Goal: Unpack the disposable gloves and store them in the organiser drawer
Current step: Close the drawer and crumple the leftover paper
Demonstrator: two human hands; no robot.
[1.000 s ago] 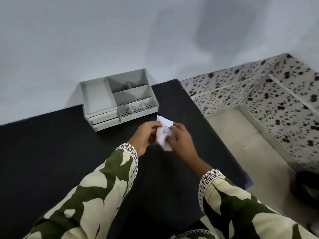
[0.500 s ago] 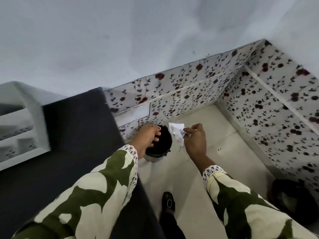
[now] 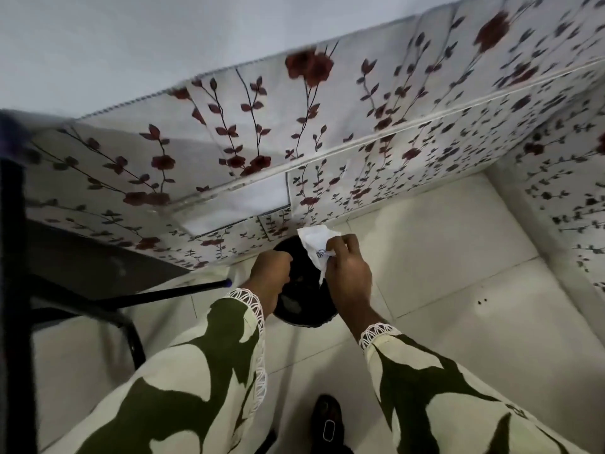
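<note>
My right hand [image 3: 347,268] pinches a crumpled white wrapper [image 3: 317,245] with small blue print. It holds it over the open mouth of a black bin [image 3: 304,290] on the floor. My left hand [image 3: 270,273] is closed on the bin's near-left rim, and part of the bin is hidden behind both hands. The organiser and its drawer are out of view, and no gloves can be seen.
A white cloth with red flowers [image 3: 327,126] covers low furniture behind the bin and along the right. The black table's edge and metal legs [image 3: 124,326] stand at the left. Pale floor tiles [image 3: 442,273] lie around the bin. My black shoe [image 3: 327,424] is below.
I have turned away from the table and organiser towards the floor. My hands parted: the left took the bin's rim, the right carried the wrapper over the bin, which now looks closer.
</note>
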